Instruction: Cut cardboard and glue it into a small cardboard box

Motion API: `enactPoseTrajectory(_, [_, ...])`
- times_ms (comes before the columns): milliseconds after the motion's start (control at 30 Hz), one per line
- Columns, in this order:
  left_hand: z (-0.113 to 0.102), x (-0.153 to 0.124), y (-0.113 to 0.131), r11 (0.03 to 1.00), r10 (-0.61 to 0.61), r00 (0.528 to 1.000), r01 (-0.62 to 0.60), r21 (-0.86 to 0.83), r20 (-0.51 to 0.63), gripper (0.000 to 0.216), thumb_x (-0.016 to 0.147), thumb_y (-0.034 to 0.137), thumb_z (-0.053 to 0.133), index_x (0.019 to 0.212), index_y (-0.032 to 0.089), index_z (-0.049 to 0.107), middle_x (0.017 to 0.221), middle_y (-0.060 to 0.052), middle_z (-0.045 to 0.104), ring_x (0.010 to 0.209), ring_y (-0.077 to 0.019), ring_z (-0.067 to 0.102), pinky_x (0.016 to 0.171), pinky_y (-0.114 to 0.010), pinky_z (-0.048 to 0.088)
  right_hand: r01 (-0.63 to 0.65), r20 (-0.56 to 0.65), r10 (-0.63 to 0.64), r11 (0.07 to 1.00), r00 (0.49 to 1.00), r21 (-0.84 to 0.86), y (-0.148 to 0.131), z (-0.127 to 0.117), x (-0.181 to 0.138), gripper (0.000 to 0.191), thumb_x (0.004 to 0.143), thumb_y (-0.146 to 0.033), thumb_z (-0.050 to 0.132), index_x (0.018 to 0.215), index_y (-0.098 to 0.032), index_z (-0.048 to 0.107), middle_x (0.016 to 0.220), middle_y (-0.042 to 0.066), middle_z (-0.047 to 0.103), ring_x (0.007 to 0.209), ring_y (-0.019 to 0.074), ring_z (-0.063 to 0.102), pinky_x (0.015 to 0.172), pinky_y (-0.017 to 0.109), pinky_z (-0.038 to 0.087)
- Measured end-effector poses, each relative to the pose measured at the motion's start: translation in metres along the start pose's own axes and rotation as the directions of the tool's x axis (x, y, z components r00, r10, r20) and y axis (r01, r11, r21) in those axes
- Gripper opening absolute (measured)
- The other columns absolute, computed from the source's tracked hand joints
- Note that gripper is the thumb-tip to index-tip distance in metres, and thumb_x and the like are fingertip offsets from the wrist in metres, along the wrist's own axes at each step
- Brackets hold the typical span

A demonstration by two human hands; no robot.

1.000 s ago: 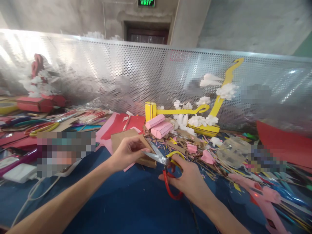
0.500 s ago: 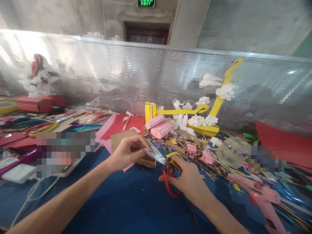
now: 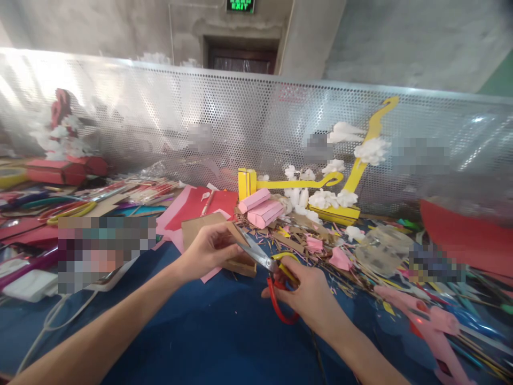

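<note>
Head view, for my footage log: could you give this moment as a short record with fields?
Left hand: holding brown cardboard, grip partly hidden
Right hand: holding scissors, one handle loop yellow, one red
Blades: shut or nearly so, close to the left hand
Behind the hands: two pink blocks; yellow pieces with white clusters
Right side: pink glue gun, red light showing
Work surface: blue

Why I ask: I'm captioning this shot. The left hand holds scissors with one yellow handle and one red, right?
Wrong hand: the head view shows the scissors in the right hand. One yellow handle and one red handle is correct.
</note>
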State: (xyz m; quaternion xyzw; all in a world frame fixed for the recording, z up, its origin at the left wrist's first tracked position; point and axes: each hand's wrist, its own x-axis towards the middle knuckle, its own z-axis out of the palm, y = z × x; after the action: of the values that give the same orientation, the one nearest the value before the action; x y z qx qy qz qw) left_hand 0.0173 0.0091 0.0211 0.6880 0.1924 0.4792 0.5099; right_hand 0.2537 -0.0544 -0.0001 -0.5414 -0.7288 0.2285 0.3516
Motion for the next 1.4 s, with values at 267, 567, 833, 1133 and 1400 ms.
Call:
enactPoseTrajectory(267, [0.001, 0.0, 0.0, 0.996, -0.025, 1.0, 0.026, -0.081, 0.011, 0.009, 0.085, 0.014, 0.074, 0.094, 0.014, 0.073, 0.088, -0.006, 0.079, 0.084, -0.0169, 0.077, 0.081, -0.028, 0.063, -0.021, 0.021, 0.02, 0.998, 1.0, 0.063, 0.002, -0.001, 0.0, 0.024, 0.078, -0.037, 0.075, 0.076, -0.024, 0.056, 0.069, -0.003, 0.068, 0.069, 0.0198, 0.071, 0.059, 0.026, 0.05])
enactPoseTrajectory(567, [0.001, 0.0, 0.002, 0.997, -0.044, 0.999, 0.044, -0.067, 0.005, 0.011, 0.083, 0.022, 0.078, 0.09, 0.015, 0.073, 0.085, -0.007, 0.079, 0.081, -0.0188, 0.077, 0.08, -0.032, 0.064, 0.051, -0.001, -0.051, 0.998, 0.999, -0.028, 0.003, 0.0, -0.001, 0.028, 0.078, -0.04, 0.078, 0.083, -0.024, 0.056, 0.075, -0.003, 0.065, 0.068, 0.0178, 0.063, 0.063, 0.028, 0.049])
enactPoseTrajectory(833, [0.0, -0.001, -0.002, 0.996, -0.059, 0.998, 0.057, -0.069, -0.02, 0.015, 0.086, 0.021, 0.076, 0.099, 0.015, 0.074, 0.099, -0.009, 0.079, 0.09, -0.019, 0.076, 0.086, -0.033, 0.062, 0.019, 0.047, -0.013, 0.993, 0.999, -0.117, 0.007, 0.002, -0.003, 0.044, 0.081, -0.046, 0.079, 0.11, -0.024, 0.055, 0.093, 0.002, 0.067, 0.08, 0.0219, 0.062, 0.072, 0.034, 0.051])
enactPoseTrajectory(1133, [-0.003, 0.001, -0.005, 0.998, 0.025, 0.999, -0.027, -0.057, -0.038, 0.011, 0.086, 0.02, 0.076, 0.096, 0.016, 0.074, 0.093, -0.006, 0.077, 0.084, -0.0153, 0.074, 0.081, -0.026, 0.06, 0.095, 0.006, -0.095, 0.988, 0.995, -0.118, 0.003, 0.002, -0.007, 0.046, 0.084, -0.041, 0.076, 0.119, -0.024, 0.052, 0.12, 0.01, 0.063, 0.109, 0.0292, 0.061, 0.091, 0.041, 0.051])
enactPoseTrajectory(1400, [-0.003, 0.0, -0.006, 0.98, -0.141, 0.969, 0.108, -0.165, -0.203, 0.021, 0.088, 0.032, 0.076, 0.099, 0.016, 0.066, 0.086, -0.002, 0.068, 0.077, -0.0146, 0.069, 0.074, -0.03, 0.065, -0.006, -0.113, 0.025, 0.986, 0.993, 0.166, 0.019, 0.004, 0.005, 0.031, 0.083, -0.045, 0.075, 0.094, -0.023, 0.057, 0.082, -0.001, 0.057, 0.073, 0.0184, 0.057, 0.066, 0.028, 0.048])
